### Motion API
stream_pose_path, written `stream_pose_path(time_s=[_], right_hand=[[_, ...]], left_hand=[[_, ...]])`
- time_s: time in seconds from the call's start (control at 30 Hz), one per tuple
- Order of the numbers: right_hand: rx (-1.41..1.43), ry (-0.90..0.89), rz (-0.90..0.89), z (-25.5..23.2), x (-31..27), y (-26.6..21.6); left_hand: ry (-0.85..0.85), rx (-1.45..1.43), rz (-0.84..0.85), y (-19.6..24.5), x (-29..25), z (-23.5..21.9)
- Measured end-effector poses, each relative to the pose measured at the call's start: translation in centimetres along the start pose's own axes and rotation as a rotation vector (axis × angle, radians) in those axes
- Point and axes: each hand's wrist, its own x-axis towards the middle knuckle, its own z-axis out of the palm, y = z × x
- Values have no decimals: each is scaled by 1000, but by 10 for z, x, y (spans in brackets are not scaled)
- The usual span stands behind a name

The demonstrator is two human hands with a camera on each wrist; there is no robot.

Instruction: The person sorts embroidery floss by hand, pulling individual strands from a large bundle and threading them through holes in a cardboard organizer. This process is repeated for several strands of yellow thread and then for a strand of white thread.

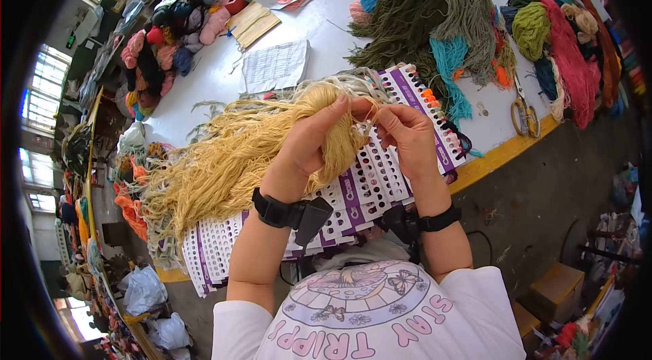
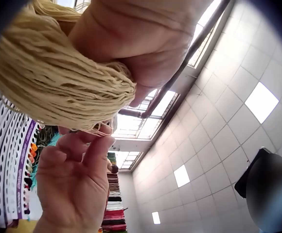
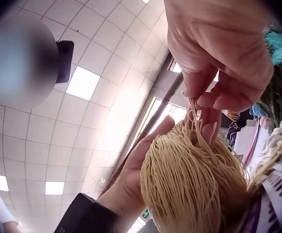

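My left hand [image 1: 305, 144] grips the looped end of a pale yellow hank of yarn [image 1: 227, 156], its fingers curled round the bundle. Just to its right, my right hand [image 1: 411, 137] pinches a few thin strands [image 3: 193, 110] between thumb and fingertips, drawing them up from the top of the loop. In the left wrist view the bent yarn [image 2: 58, 80] bulges out of the left palm. The rest of the hank trails left over white and purple thread cards [image 1: 353, 207] with rows of punched holes.
Dark green yarn [image 1: 407, 17] is heaped at the back, with a turquoise bundle [image 1: 448, 71] below it. Scissors [image 1: 524, 112] lie near the table's yellow edge [image 1: 502, 156]. A printed sheet [image 1: 275, 66] and a pile of mixed yarns [image 1: 163, 47] are at the back left.
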Motion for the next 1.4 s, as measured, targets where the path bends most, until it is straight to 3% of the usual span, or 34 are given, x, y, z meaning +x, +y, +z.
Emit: stream_pose_path(time_s=[0.27, 0.37, 0.47, 0.57, 0.77, 0.97, 1.17, 1.27, 1.37, 1.4], right_hand=[[156, 63, 104, 4, -1, 0], [-174, 9, 66, 1, 1, 0], [-236, -6, -157, 11, 3, 7], [65, 17, 171, 1, 5, 2], [-382, -116, -10, 4, 1, 10], [-87, -42, 122, 2, -3, -4], [-37, -55, 122, -7, -1, 4], [-558, 68, -425, -12, 5, 14], [601, 98, 8, -32, -4, -20], [731, 132, -30, -73, -2, -15]], left_hand=[[-46, -65, -7, -4, 2, -7], [-9, -30, 6, -4, 1, -1], [-10, 5, 32, -4, 2, -1], [-40, -35, 25, -5, 3, -4], [-28, -86, -44, -7, 5, -7], [-43, 51, -18, 1, 1, -4], [38, 128, -29, -1, 2, 0], [-2, 150, 39, -3, 6, -13], [-26, -49, 238, 18, -3, -39], [40, -50, 401, 33, -12, -50]])
